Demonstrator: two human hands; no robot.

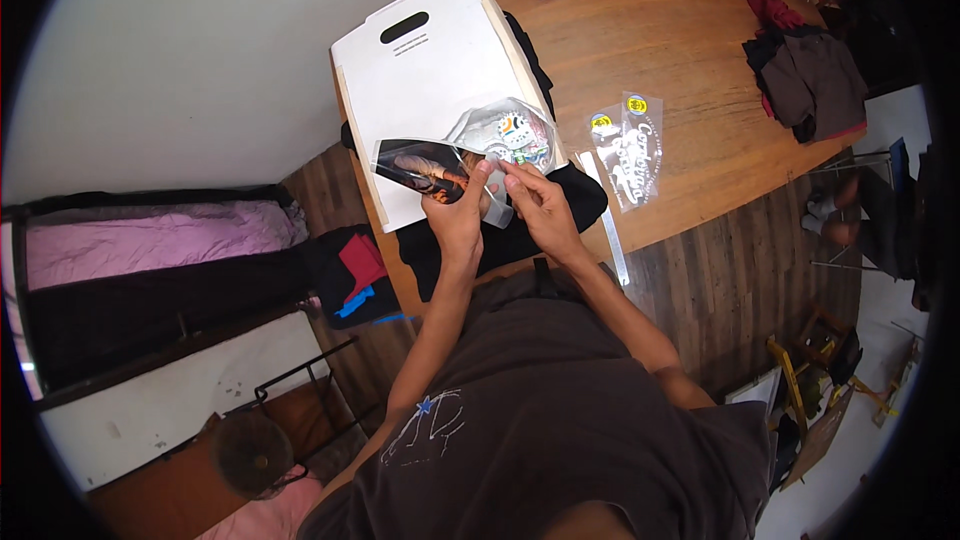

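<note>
1. Both hands meet just above the centre of the frame. The left hand (458, 212) has its fingers pinched on a dark printed sheet (422, 168) that juts toward the left, and the right hand (541, 205) grips the edge of a crinkled clear film sheet (505, 130) with small colourful designs on it. The two sheets overlap where the thumbs press, so I reckon a hasty pull could crease the film or tear a design
2. Those sheets hang in the air over the white board with a handle slot (425, 75), which lies on a black garment (545, 205) at the near edge of the wooden surface (640, 50). If the pinch slips, I'd expect a sheet to flutter down past the edge onto the floor (720, 290)
3. A slim ruler (607, 230) sticks out past the surface edge right of the hands; a stray elbow might knock it off
4. Two more clear printed films (625, 145) lie loose just right of centre, and a sleeve sweeping that way could drag them
5. The pile of dark clothes (805, 80) at upper right sits well apart and looks like no hazard
</note>
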